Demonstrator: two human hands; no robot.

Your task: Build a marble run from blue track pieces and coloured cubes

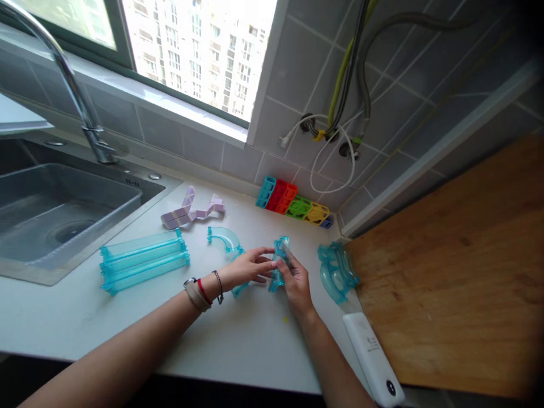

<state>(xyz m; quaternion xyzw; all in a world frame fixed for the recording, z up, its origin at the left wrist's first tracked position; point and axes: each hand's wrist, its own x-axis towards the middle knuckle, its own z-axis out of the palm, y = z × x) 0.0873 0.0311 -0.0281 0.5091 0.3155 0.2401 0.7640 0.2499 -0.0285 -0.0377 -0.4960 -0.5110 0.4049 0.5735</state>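
In my right hand (295, 281) is a translucent blue plastic track piece (278, 277), stood on end just above or on the white counter; I cannot tell which. My left hand (249, 267) reaches in from the left, its thumb and fingertips against the same piece. Behind and beneath the left hand lies a curved translucent blue track piece (225, 237), partly covered by it. Further left, several straight blue track pieces (144, 260) lie side by side. To the right of my right hand, curved blue track pieces (338, 272) are stacked near the wooden board.
A lilac folding snake puzzle (193, 211) lies behind the straight tracks. Coloured plastic blocks (293, 201) line the back wall. At left is a sink (168, 190) with a tap (91, 127). A white device (374, 360) and a wooden board (446, 272) stand at right.
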